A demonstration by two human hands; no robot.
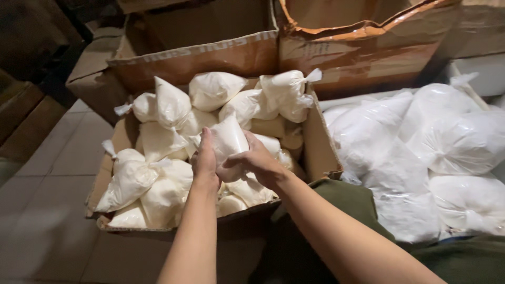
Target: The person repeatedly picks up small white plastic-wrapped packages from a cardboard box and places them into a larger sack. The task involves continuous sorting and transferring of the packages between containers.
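Observation:
Both my hands grip one small tied plastic bag of white powder (pixel 229 139) over an open cardboard box (pixel 316 142). My left hand (pixel 204 160) holds the bag's left side with fingers pointing up. My right hand (pixel 255 162) wraps its lower right side. The box is filled with several similar white powder bags (pixel 158 173), knotted at the top and heaped against each other. The held bag sits just above the pile in the middle of the box.
To the right lie several larger clear bags of white powder (pixel 421 142). Two more cardboard boxes (pixel 210 52) stand behind, one with a torn rim (pixel 363 31). Tiled floor (pixel 47 210) extends on the left. My green-clad knee (pixel 347 200) is beside the box.

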